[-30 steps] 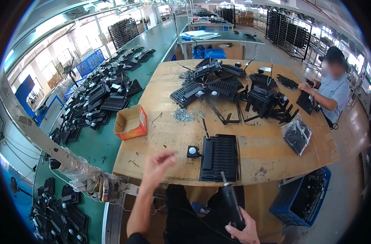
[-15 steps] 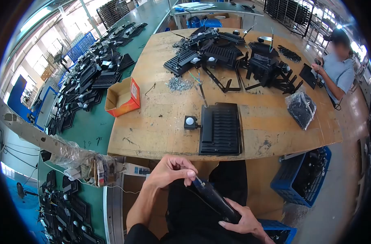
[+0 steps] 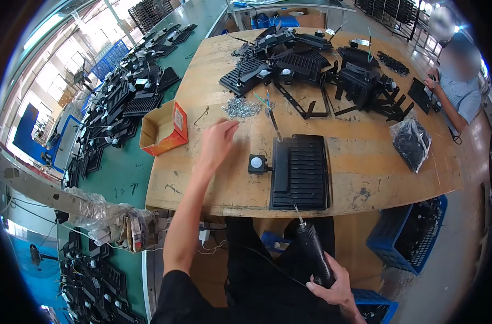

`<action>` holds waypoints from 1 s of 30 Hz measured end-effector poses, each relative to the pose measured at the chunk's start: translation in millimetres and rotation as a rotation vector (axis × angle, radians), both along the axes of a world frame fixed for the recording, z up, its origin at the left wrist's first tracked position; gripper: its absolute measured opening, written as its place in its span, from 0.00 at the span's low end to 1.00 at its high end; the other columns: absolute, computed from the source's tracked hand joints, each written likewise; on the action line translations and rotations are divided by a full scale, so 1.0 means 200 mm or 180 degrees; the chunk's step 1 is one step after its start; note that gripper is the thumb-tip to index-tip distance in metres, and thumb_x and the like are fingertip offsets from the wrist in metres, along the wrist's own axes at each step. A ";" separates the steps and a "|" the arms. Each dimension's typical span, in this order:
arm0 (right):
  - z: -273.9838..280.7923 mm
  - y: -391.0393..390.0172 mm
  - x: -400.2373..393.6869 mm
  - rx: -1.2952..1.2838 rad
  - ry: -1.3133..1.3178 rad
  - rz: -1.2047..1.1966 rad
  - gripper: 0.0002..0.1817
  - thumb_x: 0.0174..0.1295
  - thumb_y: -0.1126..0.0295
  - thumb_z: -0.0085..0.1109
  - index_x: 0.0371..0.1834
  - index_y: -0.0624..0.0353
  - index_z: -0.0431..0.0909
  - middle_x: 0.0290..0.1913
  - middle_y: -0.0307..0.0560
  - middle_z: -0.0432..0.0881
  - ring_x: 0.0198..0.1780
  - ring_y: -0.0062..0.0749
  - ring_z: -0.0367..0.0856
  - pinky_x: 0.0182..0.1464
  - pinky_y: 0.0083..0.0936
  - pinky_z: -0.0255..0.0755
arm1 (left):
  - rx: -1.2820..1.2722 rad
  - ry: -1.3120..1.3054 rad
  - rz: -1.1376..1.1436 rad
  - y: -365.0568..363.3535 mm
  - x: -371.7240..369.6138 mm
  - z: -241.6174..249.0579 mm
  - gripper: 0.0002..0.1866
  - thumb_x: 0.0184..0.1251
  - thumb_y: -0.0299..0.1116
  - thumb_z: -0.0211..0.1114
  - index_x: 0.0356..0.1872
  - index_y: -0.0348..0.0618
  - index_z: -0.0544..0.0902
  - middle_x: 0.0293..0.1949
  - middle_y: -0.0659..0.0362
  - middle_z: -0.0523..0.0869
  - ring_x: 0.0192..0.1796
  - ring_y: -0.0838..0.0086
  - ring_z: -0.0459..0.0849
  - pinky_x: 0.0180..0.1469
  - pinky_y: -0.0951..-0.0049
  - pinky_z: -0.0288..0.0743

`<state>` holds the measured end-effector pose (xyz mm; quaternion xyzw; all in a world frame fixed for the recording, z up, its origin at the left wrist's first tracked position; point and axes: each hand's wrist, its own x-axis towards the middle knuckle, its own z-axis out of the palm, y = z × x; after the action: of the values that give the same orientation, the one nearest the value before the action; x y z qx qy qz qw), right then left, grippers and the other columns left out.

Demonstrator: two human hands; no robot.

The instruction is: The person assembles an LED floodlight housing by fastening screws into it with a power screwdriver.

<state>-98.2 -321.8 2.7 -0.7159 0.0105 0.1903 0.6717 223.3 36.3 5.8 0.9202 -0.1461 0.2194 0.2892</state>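
Note:
My right hand is wrapped round a black cylindrical electric screwdriver, its bit pointing up at the front edge of a black finned lamp housing. That housing lies on the wooden table, with a small sensor box on its left side and a cable rising from its top. Over the table, left of the housing, my left hand is stretched out just below a pile of small screws; its fingertips are blurred, and whether they pinch anything is unclear.
An open orange box stands on the left. Black lamps and brackets are heaped at the back. A bag of black parts lies right. Blue crates stand below. A co-worker holds a black panel at the right edge.
My left hand has left the screwdriver tip and reached forward over the table towards the screws. The screwdriver has turned more upright, its bit now near the housing. The view has shifted slightly.

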 end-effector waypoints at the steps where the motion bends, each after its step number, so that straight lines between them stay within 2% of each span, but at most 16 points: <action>1: -0.02 -0.01 0.00 -0.0075 -0.0008 -0.0006 0.48 0.55 0.69 0.82 0.80 0.69 0.68 0.49 0.44 0.90 0.45 0.20 0.86 0.53 0.22 0.79 | -0.0006 0.0012 -0.0005 0.00 0.09 -0.05 0.11 0.78 0.31 0.65 0.50 0.36 0.91 0.43 0.48 0.92 0.43 0.54 0.91 0.47 0.61 0.83; 3: -0.04 -0.03 -0.03 -0.0150 0.0045 -0.0047 0.48 0.55 0.68 0.82 0.79 0.69 0.68 0.49 0.45 0.90 0.46 0.20 0.86 0.53 0.22 0.79 | 0.0653 -0.0138 -0.0118 -0.03 0.21 -0.13 0.10 0.72 0.26 0.65 0.47 0.38 0.91 0.47 0.44 0.90 0.51 0.45 0.88 0.55 0.55 0.82; 7: -0.08 -0.06 -0.10 -0.0220 0.0338 -0.0110 0.48 0.56 0.67 0.81 0.79 0.69 0.68 0.50 0.45 0.89 0.47 0.21 0.86 0.53 0.23 0.79 | 0.1166 -0.0123 -0.0137 -0.01 0.30 -0.18 0.10 0.64 0.21 0.61 0.42 0.36 0.89 0.48 0.45 0.88 0.51 0.46 0.87 0.57 0.51 0.82; 10: -0.07 -0.05 -0.16 -0.0245 0.0546 -0.0129 0.48 0.56 0.67 0.81 0.79 0.69 0.67 0.51 0.46 0.89 0.48 0.22 0.86 0.55 0.23 0.79 | 0.1520 -0.0204 -0.0171 -0.01 0.30 -0.18 0.12 0.64 0.20 0.59 0.44 0.37 0.89 0.47 0.45 0.87 0.51 0.46 0.87 0.56 0.50 0.82; 11: -0.06 -0.04 -0.15 -0.0226 0.0562 -0.0123 0.48 0.56 0.67 0.81 0.79 0.69 0.67 0.52 0.47 0.89 0.49 0.23 0.86 0.56 0.23 0.79 | 0.1440 -0.0060 -0.0123 -0.03 0.27 -0.16 0.08 0.63 0.20 0.60 0.40 0.36 0.86 0.46 0.46 0.84 0.56 0.48 0.85 0.57 0.51 0.82; 18: -0.06 0.00 -0.16 0.0109 0.0782 -0.0254 0.47 0.59 0.66 0.80 0.80 0.70 0.66 0.59 0.49 0.87 0.55 0.24 0.85 0.60 0.24 0.78 | 0.1692 -0.0459 -0.0019 -0.06 0.25 -0.13 0.08 0.67 0.22 0.61 0.42 0.37 0.87 0.45 0.46 0.88 0.53 0.48 0.87 0.57 0.51 0.82; 20: -0.05 -0.01 -0.15 -0.0019 0.0755 -0.0107 0.47 0.61 0.66 0.79 0.80 0.70 0.65 0.60 0.49 0.86 0.56 0.24 0.84 0.60 0.24 0.78 | 0.0645 -0.0260 0.0516 -0.07 0.15 -0.05 0.08 0.74 0.25 0.62 0.46 0.37 0.88 0.45 0.46 0.91 0.50 0.47 0.89 0.54 0.52 0.82; 21: -0.05 -0.01 -0.16 -0.0014 0.0777 -0.0127 0.47 0.61 0.66 0.79 0.80 0.70 0.65 0.60 0.49 0.86 0.56 0.24 0.84 0.60 0.24 0.78 | 0.0215 0.0045 0.0733 -0.07 0.08 -0.01 0.11 0.82 0.32 0.61 0.50 0.37 0.88 0.47 0.46 0.93 0.47 0.53 0.93 0.52 0.61 0.84; 23: -0.06 -0.01 -0.17 0.0172 0.0809 -0.0155 0.46 0.61 0.66 0.78 0.81 0.69 0.65 0.57 0.47 0.86 0.54 0.23 0.84 0.57 0.23 0.78 | -0.0974 -0.0185 0.0301 -0.10 -0.11 0.03 0.10 0.82 0.31 0.62 0.49 0.37 0.88 0.48 0.50 0.94 0.50 0.65 0.93 0.54 0.64 0.82; 24: -0.07 0.00 -0.17 0.0167 0.0835 -0.0159 0.46 0.61 0.66 0.78 0.81 0.69 0.65 0.57 0.47 0.86 0.54 0.23 0.84 0.57 0.23 0.78 | -0.0977 -0.0136 0.0352 -0.15 -0.26 0.08 0.09 0.82 0.30 0.61 0.48 0.37 0.88 0.49 0.51 0.94 0.52 0.67 0.92 0.57 0.64 0.82; 25: -0.07 0.01 -0.16 0.0282 0.0910 -0.0206 0.46 0.62 0.66 0.78 0.81 0.68 0.64 0.53 0.45 0.86 0.49 0.22 0.84 0.52 0.22 0.79 | -0.0983 -0.0099 0.0406 -0.21 -0.39 0.10 0.09 0.83 0.28 0.60 0.48 0.37 0.87 0.51 0.53 0.94 0.55 0.70 0.91 0.60 0.65 0.81; 26: -0.07 0.02 -0.15 0.0400 0.0983 -0.0255 0.46 0.62 0.67 0.77 0.81 0.68 0.64 0.50 0.43 0.85 0.44 0.20 0.84 0.47 0.21 0.79 | -0.1050 -0.0141 0.0211 -0.26 -0.49 0.06 0.08 0.82 0.26 0.59 0.47 0.37 0.87 0.53 0.51 0.93 0.59 0.67 0.89 0.64 0.64 0.79; 27: -0.05 0.03 -0.13 0.0400 0.1000 -0.0257 0.46 0.62 0.67 0.77 0.81 0.68 0.64 0.50 0.43 0.85 0.44 0.20 0.84 0.47 0.21 0.79 | -0.1112 -0.0180 0.0015 -0.31 -0.57 0.03 0.07 0.82 0.25 0.59 0.46 0.36 0.86 0.54 0.50 0.93 0.63 0.63 0.88 0.68 0.63 0.76; 28: -0.03 0.04 -0.10 0.0489 0.1064 -0.0227 0.46 0.63 0.68 0.77 0.82 0.68 0.63 0.46 0.42 0.84 0.38 0.19 0.83 0.41 0.20 0.78 | -0.1112 -0.0169 0.0021 -0.35 -0.62 0.00 0.07 0.82 0.25 0.59 0.46 0.36 0.86 0.54 0.50 0.93 0.63 0.63 0.88 0.68 0.63 0.76; 29: -0.01 0.06 -0.08 0.0576 0.1122 -0.0194 0.45 0.64 0.70 0.76 0.83 0.67 0.62 0.42 0.40 0.83 0.32 0.18 0.82 0.34 0.19 0.76 | -0.0798 -0.0275 -0.0157 -0.40 -0.66 -0.03 0.05 0.79 0.22 0.61 0.46 0.37 0.86 0.55 0.50 0.92 0.66 0.57 0.85 0.68 0.59 0.75; 30: -0.01 0.07 -0.09 0.0571 0.1131 -0.0190 0.45 0.64 0.70 0.76 0.83 0.67 0.62 0.42 0.40 0.83 0.32 0.18 0.82 0.34 0.19 0.76 | -0.0484 -0.0378 -0.0335 -0.42 -0.68 -0.05 0.05 0.75 0.20 0.63 0.46 0.37 0.85 0.56 0.50 0.91 0.70 0.51 0.83 0.68 0.56 0.74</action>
<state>-116.6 -307.4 0.4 -0.6077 0.1330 0.2938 0.7257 87.0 -47.5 -4.4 0.8721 -0.1941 0.2685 0.3601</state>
